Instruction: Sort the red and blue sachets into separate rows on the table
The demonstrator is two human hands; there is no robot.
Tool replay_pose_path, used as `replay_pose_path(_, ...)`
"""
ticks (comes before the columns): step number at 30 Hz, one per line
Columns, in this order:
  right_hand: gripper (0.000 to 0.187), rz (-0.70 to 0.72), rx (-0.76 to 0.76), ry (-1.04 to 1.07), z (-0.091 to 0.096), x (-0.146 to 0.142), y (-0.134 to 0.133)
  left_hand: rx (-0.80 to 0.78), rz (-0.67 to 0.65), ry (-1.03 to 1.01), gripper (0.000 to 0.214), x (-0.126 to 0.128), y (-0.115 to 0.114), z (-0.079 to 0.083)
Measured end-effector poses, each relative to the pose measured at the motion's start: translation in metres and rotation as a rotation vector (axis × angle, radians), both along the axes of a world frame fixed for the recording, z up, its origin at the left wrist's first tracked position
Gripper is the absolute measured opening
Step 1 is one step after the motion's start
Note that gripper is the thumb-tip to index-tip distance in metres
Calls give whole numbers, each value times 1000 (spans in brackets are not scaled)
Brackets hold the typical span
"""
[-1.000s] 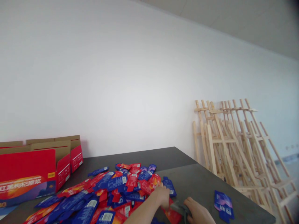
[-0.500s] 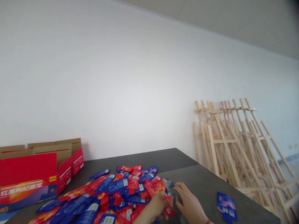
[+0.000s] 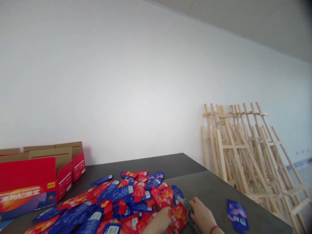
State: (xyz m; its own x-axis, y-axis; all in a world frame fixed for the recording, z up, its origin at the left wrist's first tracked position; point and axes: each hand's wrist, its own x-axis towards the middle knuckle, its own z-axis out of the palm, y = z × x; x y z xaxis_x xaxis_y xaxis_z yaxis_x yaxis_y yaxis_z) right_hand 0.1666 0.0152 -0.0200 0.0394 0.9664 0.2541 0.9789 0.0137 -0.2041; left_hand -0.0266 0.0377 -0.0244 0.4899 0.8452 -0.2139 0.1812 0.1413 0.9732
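Observation:
My left hand (image 3: 159,221) is closed on a red sachet (image 3: 179,217), which has an orange print on its front and faces up. My right hand (image 3: 202,214) grips a crumpled grey cloth (image 3: 189,208) and presses it against the sachet's right edge. Both hands are low in the view, at the right side of a loose heap of red and blue sachets. A red sachet (image 3: 163,197) from the heap lies just beyond my left hand. Part of my left fingers is hidden behind the held sachet.
Blue sachets (image 3: 237,214) lie by themselves on the dark table (image 3: 158,162) at the right. Open red cardboard boxes (image 3: 26,172) stand at the left edge. Several wooden easels (image 3: 234,146) lean against the white wall beyond the table's right side.
The red sachet has turned so its printed front shows more. The cloth and my right hand have shifted slightly right and down. The view has tilted a little.

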Motion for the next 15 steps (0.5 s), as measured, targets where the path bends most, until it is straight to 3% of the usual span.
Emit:
replay_pose_path(3, 29, -25, 21, 31, 12, 2, -8, 3, 22, -12, 29, -1, -4, 6)
replay_pose_path(8, 33, 305, 52, 112, 24, -42, -24, -32, -17, -156, 31, 6, -3, 3)
replay_pose_path(10, 37, 350, -1, 96, 21, -59, -25, -24, -15, -186, 28, 7, -1, -1)
replay_pose_path(12, 40, 279, -13, 75, 16, -64, -21, -20, -5, -183, 31, 7, 2, -8)
replay_pose_path(15, 44, 92, 6, 43, 11, -45, -12, -43, -8, -170, 44, 3, 13, -23)
